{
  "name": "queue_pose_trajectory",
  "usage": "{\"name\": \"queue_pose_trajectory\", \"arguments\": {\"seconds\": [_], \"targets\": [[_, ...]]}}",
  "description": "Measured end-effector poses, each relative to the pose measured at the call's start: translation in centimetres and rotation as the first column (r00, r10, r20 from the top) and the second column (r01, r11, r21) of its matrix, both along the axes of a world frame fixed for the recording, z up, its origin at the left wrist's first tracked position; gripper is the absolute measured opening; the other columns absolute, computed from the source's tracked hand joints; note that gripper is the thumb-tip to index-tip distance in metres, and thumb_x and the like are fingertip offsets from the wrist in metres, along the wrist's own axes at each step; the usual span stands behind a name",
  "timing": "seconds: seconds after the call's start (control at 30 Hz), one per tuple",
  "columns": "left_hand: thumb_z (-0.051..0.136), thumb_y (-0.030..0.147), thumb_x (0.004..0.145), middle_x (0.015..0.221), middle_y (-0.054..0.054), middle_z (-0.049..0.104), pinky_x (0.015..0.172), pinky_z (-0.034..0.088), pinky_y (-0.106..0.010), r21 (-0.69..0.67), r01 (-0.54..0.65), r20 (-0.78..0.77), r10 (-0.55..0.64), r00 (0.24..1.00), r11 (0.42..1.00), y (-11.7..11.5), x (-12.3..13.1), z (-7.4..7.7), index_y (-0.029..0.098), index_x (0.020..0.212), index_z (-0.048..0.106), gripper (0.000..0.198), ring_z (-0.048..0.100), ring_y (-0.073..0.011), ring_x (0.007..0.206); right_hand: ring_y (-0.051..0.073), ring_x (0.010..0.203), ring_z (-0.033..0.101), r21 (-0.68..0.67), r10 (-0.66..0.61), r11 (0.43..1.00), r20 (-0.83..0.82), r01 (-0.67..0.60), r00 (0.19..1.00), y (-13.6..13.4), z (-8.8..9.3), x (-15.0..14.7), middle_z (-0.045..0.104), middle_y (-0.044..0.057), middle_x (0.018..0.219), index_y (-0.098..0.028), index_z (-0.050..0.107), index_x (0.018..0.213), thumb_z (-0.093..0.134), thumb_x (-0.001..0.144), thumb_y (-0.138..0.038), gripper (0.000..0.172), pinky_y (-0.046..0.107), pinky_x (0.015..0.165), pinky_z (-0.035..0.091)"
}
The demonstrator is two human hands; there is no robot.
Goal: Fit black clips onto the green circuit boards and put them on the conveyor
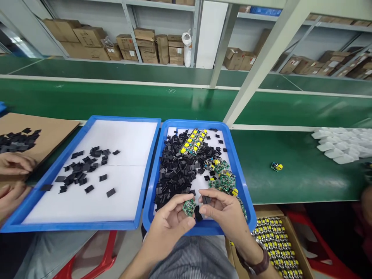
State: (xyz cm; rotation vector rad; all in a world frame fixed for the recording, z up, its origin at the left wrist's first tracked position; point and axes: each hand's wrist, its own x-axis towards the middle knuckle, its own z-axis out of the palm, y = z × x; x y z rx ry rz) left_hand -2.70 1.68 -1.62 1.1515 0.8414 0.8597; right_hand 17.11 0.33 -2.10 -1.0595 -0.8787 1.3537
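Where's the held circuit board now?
In the head view, the circuit board is in the left hand, above the right blue tray, just left of the right hand.

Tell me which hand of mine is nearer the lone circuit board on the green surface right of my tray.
Right. Your right hand is left of the lone circuit board and closer to you; your left hand is farther left.

circuit board (189,208): green, tilted, in left fingers (178,200) | black piece (206,200): small, pinched in right fingers (217,195)
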Motion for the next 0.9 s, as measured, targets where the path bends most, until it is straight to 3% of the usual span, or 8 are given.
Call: {"name": "queue_pose_trajectory", "arguments": {"seconds": [0.1, 0.17, 0.3, 0.43, 0.57, 0.67, 0.77, 0.9], "targets": [[0.080, 0.024, 0.088, 0.126, -0.007, 0.066, 0.079, 0.061, -0.026, 0.168, -0.041, -0.103, 0.059, 0.993, 0.985, 0.0, 0.9, 0.1, 0.034, 0.128, 0.071, 0.042, 0.068, -0.0149, 0.090, 0.015, 0.076, 0.070, 0.003, 0.018, 1.000, -0.011, -0.018, 1.000, -0.3, -0.3, -0.3, 0.076, 0.002, 0.096, -0.033, 0.082, 0.115, 0.087, 0.083, -0.034, 0.033, 0.030, 0.072, 0.064], [0.078, 0.023, 0.090, 0.125, -0.006, 0.064, 0.075, 0.060, -0.024, 0.211, -0.069, -0.119, 0.096, 0.988, 0.975, 0.2, 1.4, 0.2, 0.034, 0.129, 0.071, 0.041, 0.066, -0.0125, 0.084, 0.014, 0.073, 0.068, 0.018, 0.005, 1.000, 0.016, -0.005, 1.000, -0.5, -0.5, -0.5, 0.074, 0.003, 0.095, -0.032, 0.081, 0.119, 0.075, 0.094, -0.034, 0.025, 0.031, 0.073, 0.063], [0.072, 0.026, 0.095, 0.119, -0.006, 0.066, 0.074, 0.063, -0.026, 0.112, -0.048, -0.043, 0.053, 0.998, 0.993, 0.6, 1.4, 0.7, 0.033, 0.134, 0.067, 0.039, 0.067, -0.0129, 0.081, 0.015, 0.077, 0.071, 0.085, -0.085, 0.993, 0.072, 0.079, 0.994, -1.0, -0.5, -0.5, 0.073, 0.003, 0.101, -0.033, 0.083, 0.112, 0.078, 0.092, -0.025, 0.022, 0.030, 0.074, 0.064], [0.068, 0.027, 0.099, 0.117, -0.006, 0.072, 0.090, 0.064, -0.032, -0.028, -0.001, 0.076, 0.003, 0.997, 1.000, 0.6, 0.8, 0.9, 0.032, 0.133, 0.064, 0.035, 0.072, -0.0178, 0.099, 0.017, 0.088, 0.074, 0.169, -0.160, 0.976, 0.118, 0.139, 0.980, -1.6, 0.1, -0.2, 0.075, 0.003, 0.099, -0.031, 0.083, 0.104, 0.077, 0.090, -0.017, 0.020, 0.030, 0.080, 0.065], [0.067, 0.028, 0.099, 0.138, -0.010, 0.063, 0.096, 0.063, -0.037, -0.027, 0.029, 0.064, -0.027, 0.998, 0.999, 0.2, 0.2, 0.9, 0.029, 0.133, 0.067, 0.034, 0.066, -0.0256, 0.121, 0.017, 0.095, 0.073, 0.213, -0.175, 0.967, 0.172, 0.137, 0.969, -2.0, 0.7, -0.5, 0.078, 0.003, 0.095, -0.030, 0.082, 0.099, 0.075, 0.091, -0.012, 0.020, 0.027, 0.086, 0.062], [0.069, 0.029, 0.098, 0.147, -0.011, 0.058, 0.106, 0.058, -0.039, 0.005, 0.057, 0.032, -0.057, 0.998, 0.998, 0.1, -0.5, 0.8, 0.028, 0.137, 0.067, 0.040, 0.061, -0.0291, 0.131, 0.018, 0.094, 0.073, 0.212, -0.159, 0.970, 0.170, 0.121, 0.973, -2.1, 0.8, -1.0, 0.077, 0.004, 0.097, -0.028, 0.080, 0.098, 0.074, 0.091, -0.011, 0.020, 0.028, 0.082, 0.063], [0.069, 0.028, 0.098, 0.145, -0.010, 0.063, 0.115, 0.051, -0.038, 0.003, 0.070, -0.013, -0.070, 0.997, 0.998, 0.1, -0.9, 0.6, 0.028, 0.138, 0.067, 0.040, 0.060, -0.0284, 0.136, 0.018, 0.089, 0.072, 0.223, -0.159, 0.968, 0.209, 0.111, 0.965, -2.1, 0.9, -1.5, 0.076, 0.003, 0.092, -0.028, 0.080, 0.097, 0.074, 0.091, -0.011, 0.019, 0.029, 0.080, 0.061], [0.071, 0.023, 0.097, 0.140, -0.008, 0.068, 0.112, 0.054, -0.034, -0.004, 0.025, -0.006, -0.025, 1.000, 1.000, -0.1, -0.8, 0.1, 0.030, 0.135, 0.068, 0.039, 0.065, -0.0239, 0.130, 0.018, 0.090, 0.071, 0.230, -0.149, 0.969, 0.273, 0.086, 0.951, -2.2, 0.8, -2.0, 0.076, 0.003, 0.091, -0.030, 0.080, 0.098, 0.075, 0.090, -0.011, 0.021, 0.031, 0.081, 0.058]]}}
